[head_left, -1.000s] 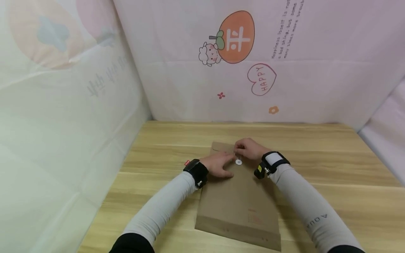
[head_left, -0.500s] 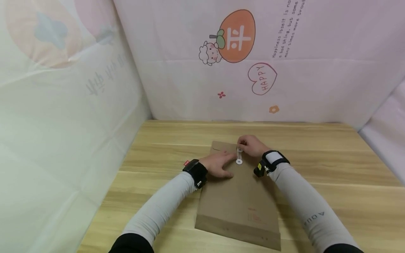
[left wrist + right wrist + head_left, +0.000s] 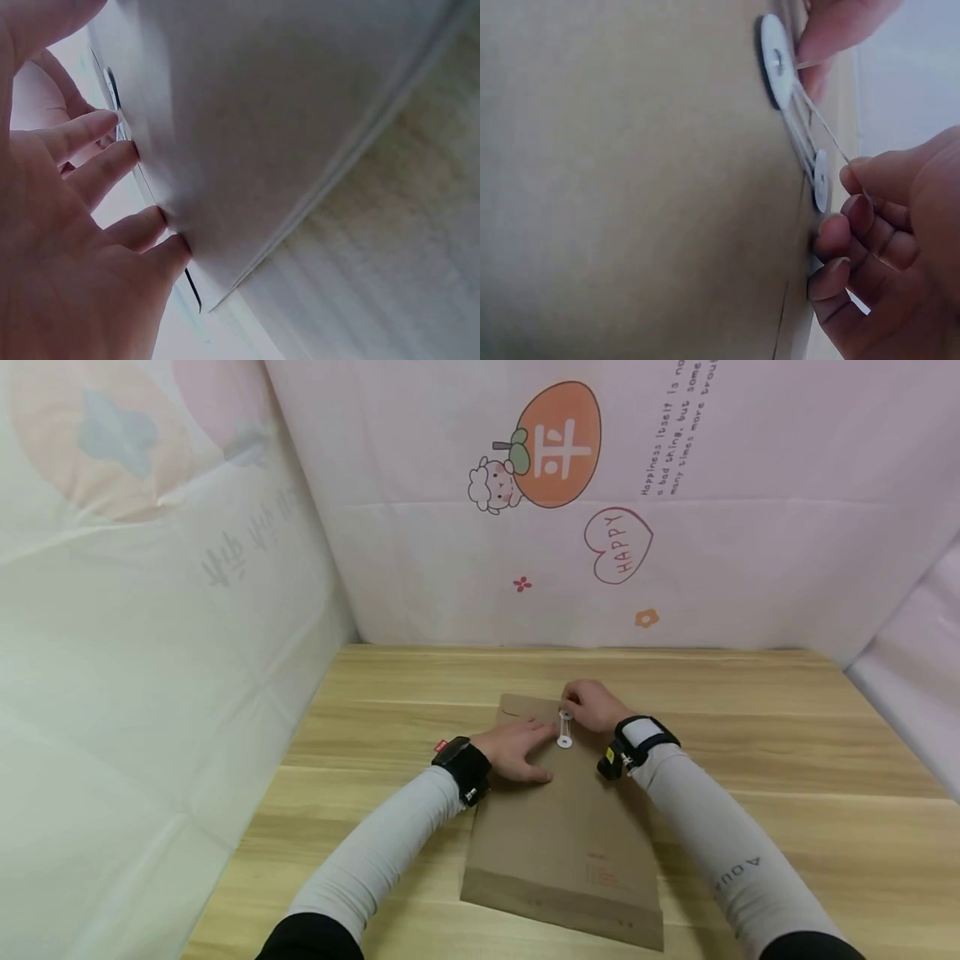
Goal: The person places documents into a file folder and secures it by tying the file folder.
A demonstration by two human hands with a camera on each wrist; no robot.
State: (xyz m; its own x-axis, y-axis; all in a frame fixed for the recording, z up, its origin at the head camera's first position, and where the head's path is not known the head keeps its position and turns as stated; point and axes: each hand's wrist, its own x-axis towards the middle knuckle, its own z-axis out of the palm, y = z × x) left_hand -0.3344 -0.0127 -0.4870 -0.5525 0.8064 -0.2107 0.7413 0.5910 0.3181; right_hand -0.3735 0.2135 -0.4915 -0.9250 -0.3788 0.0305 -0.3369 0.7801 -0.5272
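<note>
A brown paper document envelope (image 3: 562, 827) lies flat on the table, its flap end away from me. My left hand (image 3: 516, 750) rests on it with fingers spread, fingertips near the flap edge and beside the closure. Two white round discs, the lower disc (image 3: 565, 742) and the upper disc (image 3: 566, 715), have white string running between them. In the right wrist view, my right hand (image 3: 900, 225) pinches the string (image 3: 826, 129) between thumb and forefinger. The string is taut from the larger near disc (image 3: 777, 64), past the smaller disc (image 3: 821, 180).
The wooden table (image 3: 795, 760) extends on both sides of the envelope. A white printed cloth (image 3: 420, 560) hangs upright behind it, and another cloth wall (image 3: 150, 693) stands at the left. Black camera straps circle both wrists.
Over the past second my right hand has shifted slightly away from me, uncovering the upper disc while still pinching the string. The left hand and the envelope stay in place.
</note>
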